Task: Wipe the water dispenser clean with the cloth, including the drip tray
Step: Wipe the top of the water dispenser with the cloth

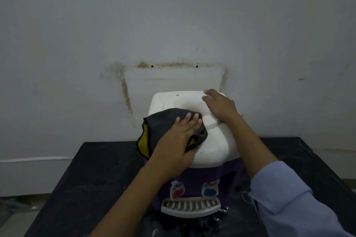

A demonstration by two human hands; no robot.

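A small water dispenser [213, 140] with a white top and purple body stands on a dark table. My left hand [177, 136] lies flat on a dark grey cloth [161, 121] with a yellow underside, pressing it onto the left front of the white top. The cloth hangs over the dispenser's left edge. My right hand [219, 106] rests palm down on the back right of the top, fingers straight. Two taps, red [177, 190] and blue [210, 189], show on the front. Below them sits the white slotted drip tray [190, 207].
The dark table [92, 188] reaches left and right of the dispenser; water drops lie on it near the tray. A stained white wall [173, 34] stands right behind. Floor shows at the lower left.
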